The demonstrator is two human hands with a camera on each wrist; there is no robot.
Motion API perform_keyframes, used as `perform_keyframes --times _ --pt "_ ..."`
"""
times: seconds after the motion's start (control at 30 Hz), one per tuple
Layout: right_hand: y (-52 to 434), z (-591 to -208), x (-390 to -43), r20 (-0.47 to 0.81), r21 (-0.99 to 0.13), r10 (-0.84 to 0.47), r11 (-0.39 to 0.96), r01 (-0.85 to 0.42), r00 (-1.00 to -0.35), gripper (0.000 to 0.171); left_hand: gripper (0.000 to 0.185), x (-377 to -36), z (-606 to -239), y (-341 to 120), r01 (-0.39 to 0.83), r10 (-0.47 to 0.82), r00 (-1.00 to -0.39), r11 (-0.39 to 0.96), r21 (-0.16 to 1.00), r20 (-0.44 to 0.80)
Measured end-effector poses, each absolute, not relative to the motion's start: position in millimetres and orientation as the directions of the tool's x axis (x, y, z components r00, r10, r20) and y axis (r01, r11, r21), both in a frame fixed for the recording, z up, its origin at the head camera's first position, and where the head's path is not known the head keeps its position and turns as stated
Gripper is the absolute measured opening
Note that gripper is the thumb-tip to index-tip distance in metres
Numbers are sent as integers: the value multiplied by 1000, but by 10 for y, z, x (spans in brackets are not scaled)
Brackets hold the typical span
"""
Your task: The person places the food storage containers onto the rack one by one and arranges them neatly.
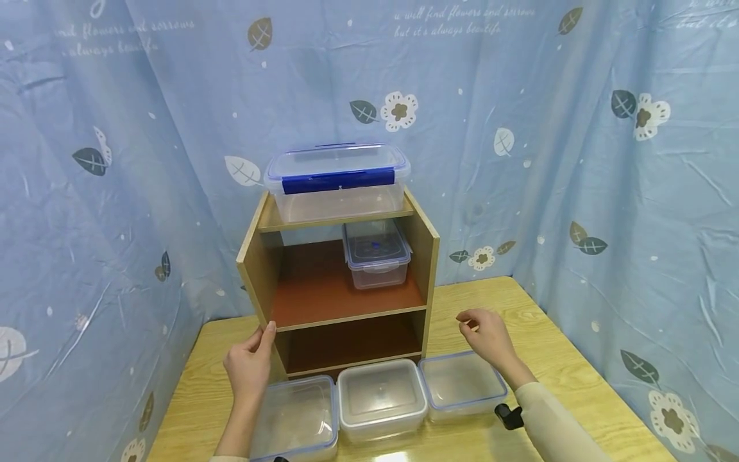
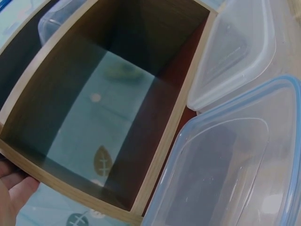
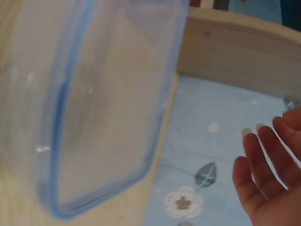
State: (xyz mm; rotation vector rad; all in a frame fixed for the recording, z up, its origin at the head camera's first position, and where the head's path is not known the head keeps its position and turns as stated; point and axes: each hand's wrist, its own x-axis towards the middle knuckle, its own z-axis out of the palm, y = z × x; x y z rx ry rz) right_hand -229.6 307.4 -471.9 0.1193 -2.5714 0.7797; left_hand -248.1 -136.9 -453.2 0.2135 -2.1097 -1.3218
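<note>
A small wooden shelf (image 1: pixel 349 319) with reddish-brown boards stands on the table. My left hand (image 1: pixel 248 366) grips the front edge of its left side panel, thumb in front and fingers on the outer side; the left wrist view shows those fingers (image 2: pixel 21 190) against the wood. Off the shelf's right side, my right hand (image 1: pixel 486 333) hovers with loosely bent fingers and holds nothing. Below it sits a clear food container (image 1: pixel 464 382) with a blue-edged rim. Inside the shelf, a lidded container (image 1: pixel 378 256) occupies the right part of the upper compartment.
On top of the shelf rests a large clear container (image 1: pixel 340 183) with a blue clasp. In front stand a white-rimmed container (image 1: pixel 382 398) and a blue-rimmed one (image 1: pixel 297 417) in a row with the right one. Blue patterned curtain (image 1: pixel 323 77) surrounds the wooden table (image 1: pixel 577 391).
</note>
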Motion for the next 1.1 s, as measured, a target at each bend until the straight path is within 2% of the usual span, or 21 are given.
perform_keyframes --times 0.23,0.47,0.63,0.83,1.1 --pt "3208 -4944 -2268 221 -530 -25 836 -142 -975 27 32 -2476 -4552 -1388 175 -456 -787 480 860 415" --pt "3292 -5132 -2172 75 -556 -31 829 -68 -997 37 27 -2474 -4572 -1376 184 -448 -786 489 853 426" --pt "3320 -5220 -2084 -48 -608 21 792 46 -999 41 26 -2475 -4558 -1375 194 -442 -777 510 838 448" --pt "3347 -5235 -2045 -103 -681 46 725 104 -994 44 25 -2472 -4520 -1385 206 -440 -775 503 839 454" --pt "3449 -5207 -2017 -257 -780 83 571 257 -963 32 29 -2479 -4507 -1376 182 -442 -796 475 861 413"
